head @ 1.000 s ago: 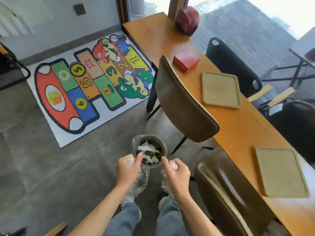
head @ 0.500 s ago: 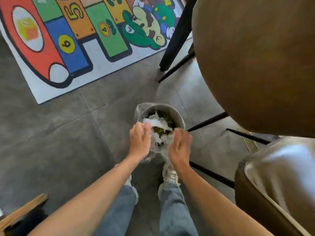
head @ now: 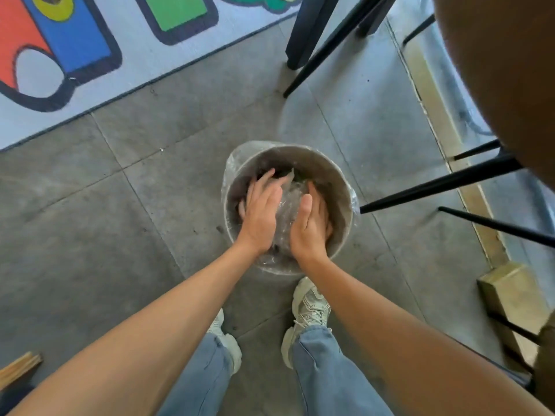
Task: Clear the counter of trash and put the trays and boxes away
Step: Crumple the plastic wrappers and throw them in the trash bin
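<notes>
Both hands down inside the bin [head: 342, 187] on the grey floor [head: 90, 235], pressing crumpled clear plastic [head: 286, 202] into it – left hand [head: 261, 211] with fingers straight and spread, right hand [head: 310, 226] flat beside it, thumb up, fingers reaching over the wad; neither grip curled round anything, as far as can be made out. Liner [head: 232, 157] folded over the rim, dark trash under the plastic only half seen. Feet in pale shoes [head: 309, 301] planted just behind the bin, chair legs [head: 435, 187] close on the right, edge of a bright play mat [head: 90, 40] at upper left

Trash step looking close to finished – a load already in the bin and being packed down. Desk out of view from here, so no telling whether any scraps remain up there. Trays and boxes nowhere in sight; putting them away judged to be still ahead, probably the larger half of the job
</notes>
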